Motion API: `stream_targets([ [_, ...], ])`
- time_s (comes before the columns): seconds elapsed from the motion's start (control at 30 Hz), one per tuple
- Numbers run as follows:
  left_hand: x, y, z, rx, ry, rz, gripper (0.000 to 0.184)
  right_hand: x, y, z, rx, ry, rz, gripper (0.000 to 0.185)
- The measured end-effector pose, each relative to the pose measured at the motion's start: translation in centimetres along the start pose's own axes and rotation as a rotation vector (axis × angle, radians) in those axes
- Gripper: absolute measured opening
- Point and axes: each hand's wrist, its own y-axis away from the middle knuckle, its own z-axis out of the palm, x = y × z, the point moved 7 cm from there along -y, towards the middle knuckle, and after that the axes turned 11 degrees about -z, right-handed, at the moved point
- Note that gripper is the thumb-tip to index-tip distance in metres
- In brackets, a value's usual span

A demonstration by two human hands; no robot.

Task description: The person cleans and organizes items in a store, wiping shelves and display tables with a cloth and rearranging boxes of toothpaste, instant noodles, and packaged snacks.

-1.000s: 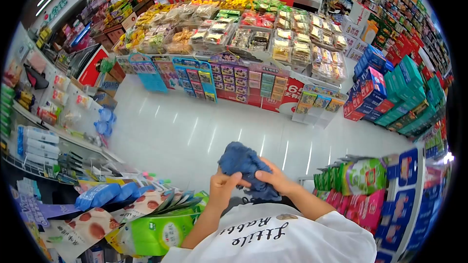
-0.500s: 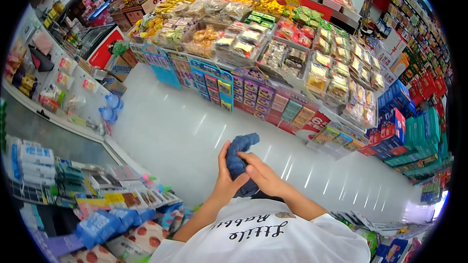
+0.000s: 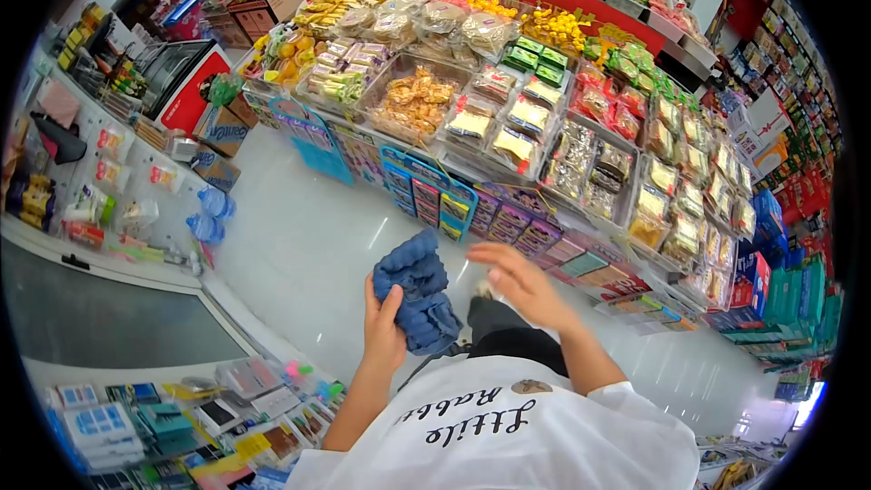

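Note:
A crumpled blue cloth (image 3: 419,295), folded over on itself, hangs in front of my white shirt. My left hand (image 3: 385,331) grips its left edge, the thumb lying over the front and the other fingers mostly behind it. To the right of the cloth, my right hand (image 3: 517,279) is held in the air, touching nothing, its fingers stretched out. Between the hand and the cloth there is a small gap.
Ahead stands a long display counter (image 3: 508,168) with bins of packaged snacks. At the left is a white-framed glass-topped case (image 3: 127,313), with stationery (image 3: 263,381) stacked near me. Boxes (image 3: 789,295) are piled at the right. Pale glossy floor (image 3: 299,236) lies between.
My right hand has let go of the cloth and moved off to the right, opening. The cloth, bunched narrow before, now shows wider in my left hand. The view has shifted slightly.

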Motion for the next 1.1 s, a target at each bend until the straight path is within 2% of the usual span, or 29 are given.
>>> stream_targets([
  [0.03,0.7,-1.1,-0.3,0.033,0.011,0.002,0.043,2.0,-1.4,-1.5,0.064,0.035,0.009,0.036],
  [0.2,3.7,-7.1,-2.4,0.155,0.063,0.071,0.043,11.3,-10.0,-8.8,0.238,-0.18,0.265,0.035],
  [0.23,4.4,-8.4,-2.6,0.186,0.084,0.091,0.043,12.8,-12.4,-10.6,0.274,-0.12,0.178,0.036],
  [0.33,6.8,-12.3,-2.9,0.252,0.128,0.124,0.042,18.6,-18.8,-15.8,0.427,-0.368,0.351,0.035],
  [0.4,8.7,-14.7,-2.5,0.274,0.151,0.134,0.042,23.9,-24.0,-19.8,0.478,-0.378,0.299,0.037],
  [0.47,9.7,-17.2,-3.4,0.302,0.173,0.138,0.042,28.4,-28.9,-22.1,0.621,-0.415,0.346,0.035],
  [0.53,10.9,-19.2,-3.8,0.335,0.186,0.133,0.044,33.3,-33.8,-23.2,0.64,-0.505,0.351,0.033],
  [0.63,13.2,-22.3,-3.1,0.3,0.264,0.135,0.048,39.4,-40.6,-23.1,0.702,-0.604,0.448,0.036],
  [0.73,14.8,-25.8,-4.2,0.279,0.379,0.099,0.056,46.3,-47.2,-23.1,0.751,-0.72,0.479,0.049],
  [0.8,16.0,-29.1,-5.1,0.076,0.392,0.04,0.05,48.0,-50.1,-23.0,0.857,-0.717,0.504,0.059],
  [0.87,17.5,-32.6,-6.2,-0.137,0.404,-0.035,0.053,49.0,-52.3,-23.1,0.949,-0.707,0.527,0.068],
  [0.9,18.6,-34.0,-6.2,0.075,0.305,-0.107,0.055,49.5,-53.1,-23.2,0.983,-0.701,0.542,0.071],
  [1.03,22.9,-41.1,-8.2,-0.091,0.129,-0.254,0.052,51.8,-55.8,-24.0,1.156,-0.727,0.608,0.076],
  [1.1,25.8,-43.7,-9.7,-0.113,0.087,-0.325,0.05,52.0,-56.5,-23.8,1.295,-0.777,0.609,0.068],
])
